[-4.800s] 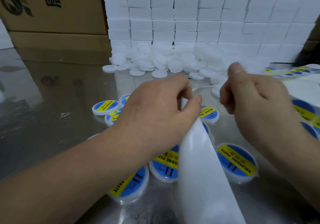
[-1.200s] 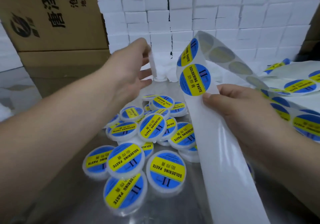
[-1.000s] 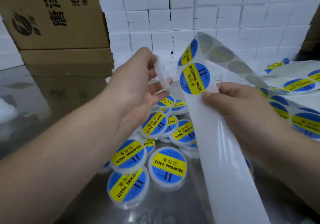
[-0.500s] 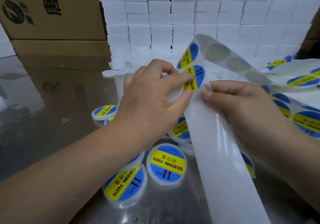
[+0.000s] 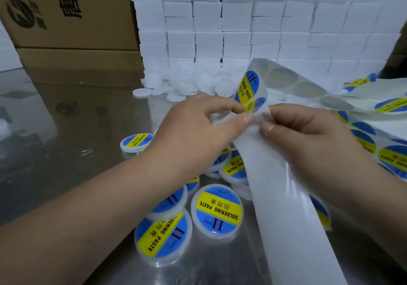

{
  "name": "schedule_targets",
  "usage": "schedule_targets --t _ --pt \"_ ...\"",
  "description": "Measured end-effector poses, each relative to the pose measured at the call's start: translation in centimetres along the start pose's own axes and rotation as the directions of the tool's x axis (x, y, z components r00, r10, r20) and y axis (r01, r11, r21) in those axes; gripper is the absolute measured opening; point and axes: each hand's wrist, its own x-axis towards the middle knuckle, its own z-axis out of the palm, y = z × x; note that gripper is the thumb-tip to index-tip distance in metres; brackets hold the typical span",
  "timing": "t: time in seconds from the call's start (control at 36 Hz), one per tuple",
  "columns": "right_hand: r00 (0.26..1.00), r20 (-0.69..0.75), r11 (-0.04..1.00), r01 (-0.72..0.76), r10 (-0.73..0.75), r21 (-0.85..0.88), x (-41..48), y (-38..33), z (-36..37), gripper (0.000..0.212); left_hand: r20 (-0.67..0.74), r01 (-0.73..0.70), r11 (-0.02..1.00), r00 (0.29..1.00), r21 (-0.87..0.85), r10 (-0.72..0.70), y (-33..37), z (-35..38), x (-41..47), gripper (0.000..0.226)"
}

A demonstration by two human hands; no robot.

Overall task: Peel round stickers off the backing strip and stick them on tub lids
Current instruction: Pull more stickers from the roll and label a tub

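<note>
Well to the left of the left hand, at the far side of the metal table: a cardboard box with black print. Just left of that hand's wrist, flat on the table: a single labelled tub, blue and yellow face up. Beyond the knuckles: a loose heap of plain white lids, and behind it a wall of stacked white boxes.

Left hand curled round a white tub, held between thumb and fingers, forefinger tip touching the lower sticker. Cannot tell whether that sticker is lifted from the paper or flat on it. Just above it, at the bend of the paper: an upper sticker. Under the left palm and forearm: a cluster of labelled tubs, some overlapping, marked SOLDERING PASTE.

Between the two hands: the backing strip, bare and white below the fingers, arched over above them. Right hand closed on it, thumb and forefinger pinching the paper just beside the left thumb tip.

To the right of the right hand: loops of sticker strip lying on the table, round stickers on them.
</note>
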Motion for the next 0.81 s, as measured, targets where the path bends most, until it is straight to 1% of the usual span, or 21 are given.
schedule_targets --t 0.06,0.08,0.14,0.19,0.25,0.31,0.33,0.39,0.42,0.5,0.58,0.64,0.69,0.81 --pt "1.000 -0.030 0.999 0.000 -0.001 -0.045 0.0 0.1 0.0 0.032 -0.010 0.078 0.987 0.997 -0.142 -0.080 -0.1 -0.1 0.3 0.013" --pt "0.999 -0.041 0.998 -0.008 0.005 -0.055 0.0 0.1 0.1 0.034 -0.028 0.102 0.979 0.994 -0.178 -0.108 -0.2 -0.2 0.4 0.016" --pt "0.998 -0.054 0.999 -0.018 0.016 -0.045 0.0 0.1 0.1 0.034 -0.098 0.129 0.971 0.984 -0.202 -0.151 -0.4 -0.5 0.8 0.019" --pt "0.996 -0.087 1.000 -0.025 0.025 0.005 0.2 0.2 0.0 0.035 -0.203 0.156 0.958 0.957 -0.240 -0.207 -0.6 -0.9 1.1 0.023" --pt "0.985 -0.173 1.000 -0.009 0.013 0.024 0.4 0.4 -0.2 0.042 -0.311 0.170 0.943 0.914 -0.286 -0.259 -0.9 -1.3 1.5 0.029" --pt "0.962 -0.271 0.999 0.032 -0.038 -0.028 0.5 0.6 -0.5 0.054 -0.376 0.177 0.933 0.879 -0.314 -0.294 -1.0 -1.7 1.8 0.034" --pt "0.953 -0.295 0.996 0.052 -0.070 -0.070 0.5 0.6 -0.6 0.060 -0.387 0.174 0.935 0.875 -0.308 -0.290 -1.0 -1.7 1.9 0.034" --pt "0.945 -0.298 0.978 0.080 -0.136 -0.192 0.3 0.7 -0.8 0.071 -0.370 0.140 0.954 0.899 -0.265 -0.235 -0.9 -1.6 1.6 0.035" --pt "0.942 -0.287 0.962 0.099 -0.173 -0.256 0.3 0.7 -0.8 0.072 -0.349 0.123 0.965 0.916 -0.229 -0.200 -0.6 -1.5 1.4 0.033" --pt "0.925 -0.219 0.902 0.212 -0.309 -0.377 0.2 0.6 -0.4 0.059 -0.293 0.085 0.989 0.949 -0.117 -0.116 -0.4 -0.8 0.6 0.027" --pt "0.889 -0.205 0.832 0.272 -0.410 -0.483 0.0 0.3 -0.2 0.053 -0.272 0.050 0.996 0.960 -0.077 -0.069 -0.2 -0.5 0.3 0.020" --pt "0.849 -0.231 0.791 0.297 -0.475 -0.535 0.1 0.1 -0.5 0.051 -0.271 0.045 0.997 0.961 -0.066 -0.061 -0.3 -0.5 0.3 0.019" --pt "0.824 -0.234 0.772 0.329 -0.516 -0.544 0.2 -0.1 -0.9 0.051 -0.269 0.042 0.998 0.961 -0.055 -0.056 -0.4 -0.6 0.4 0.021" --pt "0.809 -0.145 0.694 0.378 -0.569 -0.612 0.2 -0.2 -0.7 0.055 -0.229 0.038 0.998 0.972 -0.058 -0.050 -0.5 -0.3 0.2 0.023"
